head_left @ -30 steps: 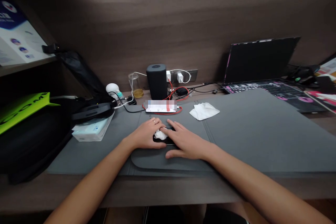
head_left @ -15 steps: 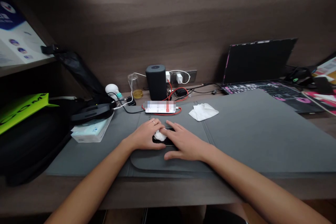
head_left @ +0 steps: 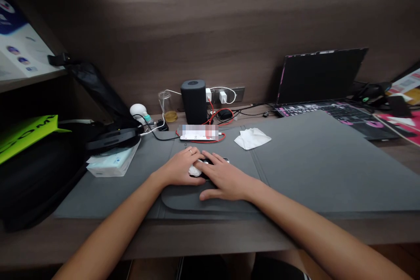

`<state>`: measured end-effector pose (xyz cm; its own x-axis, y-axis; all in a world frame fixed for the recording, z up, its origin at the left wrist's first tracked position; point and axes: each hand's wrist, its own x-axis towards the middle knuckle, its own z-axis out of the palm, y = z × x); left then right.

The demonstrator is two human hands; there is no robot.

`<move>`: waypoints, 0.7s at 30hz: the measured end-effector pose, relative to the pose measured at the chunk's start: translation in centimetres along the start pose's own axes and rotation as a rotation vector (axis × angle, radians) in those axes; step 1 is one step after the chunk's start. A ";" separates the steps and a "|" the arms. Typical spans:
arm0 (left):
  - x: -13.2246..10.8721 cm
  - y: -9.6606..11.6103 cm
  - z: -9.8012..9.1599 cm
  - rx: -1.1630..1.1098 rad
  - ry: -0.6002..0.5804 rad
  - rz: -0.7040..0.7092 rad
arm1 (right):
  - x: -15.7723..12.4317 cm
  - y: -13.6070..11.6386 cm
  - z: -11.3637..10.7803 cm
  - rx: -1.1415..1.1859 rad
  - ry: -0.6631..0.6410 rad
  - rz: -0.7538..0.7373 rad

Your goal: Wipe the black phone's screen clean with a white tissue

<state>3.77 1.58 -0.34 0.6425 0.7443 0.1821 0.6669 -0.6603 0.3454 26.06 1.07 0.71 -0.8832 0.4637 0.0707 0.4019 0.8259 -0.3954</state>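
My left hand (head_left: pixel 179 168) rests on the grey desk mat (head_left: pixel 311 170) with its fingers curled round a crumpled white tissue (head_left: pixel 194 170). The tissue is pressed onto a small black flat object (head_left: pixel 206 174), mostly hidden under both hands. My right hand (head_left: pixel 225 179) lies flat over that black object, fingers stretched toward the left hand. A silver edge shows just beyond the right fingertips. A ring sits on a left finger.
A phone (head_left: pixel 198 133) on a red cable lies behind the hands. Another white tissue (head_left: pixel 252 138) lies to the right. A black speaker (head_left: pixel 194 101), a glass jar (head_left: pixel 167 106), a tissue pack (head_left: pixel 111 164), black bags (head_left: pixel 39 175) and an open laptop (head_left: pixel 324 83) ring the mat.
Both hands have shifted slightly left and away from me over the black object. The tissue has moved a little with the left hand.
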 end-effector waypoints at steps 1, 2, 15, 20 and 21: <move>0.0 0.0 0.0 0.001 0.001 0.000 | 0.0 0.0 0.1 -0.007 0.002 -0.002; 0.0 0.0 -0.1 0.000 0.006 0.000 | 0.0 0.0 0.2 -0.012 0.003 -0.010; 0.0 0.3 -0.3 0.002 -0.006 -0.002 | 0.2 -0.1 -0.2 0.014 -0.014 0.031; 0.1 0.3 -0.2 0.002 0.014 -0.005 | 0.2 -0.2 0.1 0.010 -0.034 -0.032; 0.1 0.3 -0.2 0.003 0.015 -0.004 | 0.2 -0.2 0.2 0.002 -0.020 -0.031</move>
<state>3.94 1.45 -0.09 0.6337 0.7487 0.1947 0.6711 -0.6572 0.3431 25.72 0.91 0.62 -0.8999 0.4312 0.0652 0.3734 0.8392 -0.3954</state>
